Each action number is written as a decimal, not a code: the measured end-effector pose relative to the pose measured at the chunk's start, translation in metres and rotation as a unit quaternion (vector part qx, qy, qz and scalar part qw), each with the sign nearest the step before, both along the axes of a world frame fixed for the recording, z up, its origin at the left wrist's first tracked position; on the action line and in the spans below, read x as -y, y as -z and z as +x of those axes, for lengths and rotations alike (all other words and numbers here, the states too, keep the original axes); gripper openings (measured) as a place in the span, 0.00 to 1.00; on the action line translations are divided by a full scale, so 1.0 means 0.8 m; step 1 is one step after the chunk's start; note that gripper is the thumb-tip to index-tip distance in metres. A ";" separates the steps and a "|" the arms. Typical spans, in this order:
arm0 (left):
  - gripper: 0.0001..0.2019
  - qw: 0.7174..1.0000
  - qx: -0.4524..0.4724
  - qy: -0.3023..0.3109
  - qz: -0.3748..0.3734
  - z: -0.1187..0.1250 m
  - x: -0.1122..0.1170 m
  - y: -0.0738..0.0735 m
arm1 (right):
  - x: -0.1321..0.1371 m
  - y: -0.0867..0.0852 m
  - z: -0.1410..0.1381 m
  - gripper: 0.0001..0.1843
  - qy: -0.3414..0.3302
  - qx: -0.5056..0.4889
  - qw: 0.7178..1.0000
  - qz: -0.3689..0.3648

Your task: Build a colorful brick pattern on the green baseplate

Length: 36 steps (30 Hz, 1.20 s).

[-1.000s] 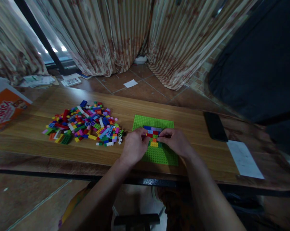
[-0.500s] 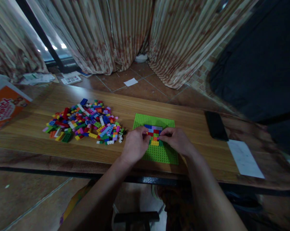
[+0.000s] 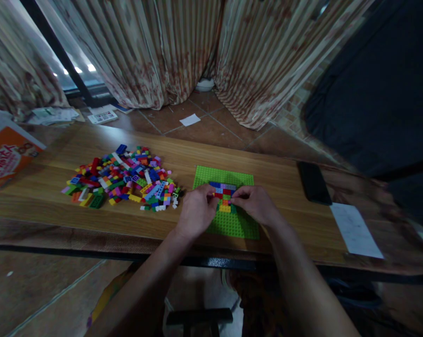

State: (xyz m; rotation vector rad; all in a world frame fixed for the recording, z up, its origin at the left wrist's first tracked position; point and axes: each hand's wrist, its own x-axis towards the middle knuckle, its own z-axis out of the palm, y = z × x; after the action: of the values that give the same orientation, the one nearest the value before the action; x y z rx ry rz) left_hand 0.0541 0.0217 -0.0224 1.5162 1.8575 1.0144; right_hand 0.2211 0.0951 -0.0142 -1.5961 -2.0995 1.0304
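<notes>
A bright green studded baseplate [image 3: 237, 228] lies on the wooden table. On its middle sits a flat build of toy bricks [image 3: 226, 192] in blue, lilac, red, orange and yellow. At the build's left side is my left hand [image 3: 195, 209], its fingers closed against the bricks. My right hand [image 3: 256, 203] pinches at the right side, thumb and forefinger touching the bricks there. My fingers partly cover the build's two sides, so the exact bricks under them are hidden.
A heap of loose toy bricks [image 3: 122, 178] spreads over the table [image 3: 169, 154] to the left. An orange and white bag [image 3: 11, 157] stands at the far left. To the right lie a black phone [image 3: 314, 182] and a white paper sheet [image 3: 357, 230].
</notes>
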 end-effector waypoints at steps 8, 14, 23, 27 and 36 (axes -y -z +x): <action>0.07 1.000 0.015 -0.002 0.009 0.001 0.000 0.002 | 0.001 0.002 0.000 0.04 0.003 -0.011 1.000 0.013; 0.07 0.992 0.120 0.013 0.028 0.001 -0.001 -0.002 | -0.004 0.001 0.010 0.09 0.014 -0.114 0.991 -0.069; 0.08 0.910 0.414 -0.007 -0.013 0.004 -0.007 0.002 | 0.018 -0.008 -0.015 0.11 -0.050 -0.330 0.941 -0.058; 0.08 0.884 0.465 -0.015 -0.040 0.004 -0.006 -0.004 | 0.024 -0.010 -0.017 0.08 -0.073 -0.294 0.953 -0.030; 0.10 0.874 0.482 -0.037 -0.051 0.004 -0.005 -0.009 | 0.025 -0.011 -0.017 0.07 -0.098 -0.207 0.973 0.040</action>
State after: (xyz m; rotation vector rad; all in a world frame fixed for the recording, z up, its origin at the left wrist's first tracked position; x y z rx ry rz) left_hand 0.0575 0.0259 -0.0150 0.6323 1.2002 1.3414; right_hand 0.2076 0.0753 -0.0055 -1.0396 -2.0000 1.2027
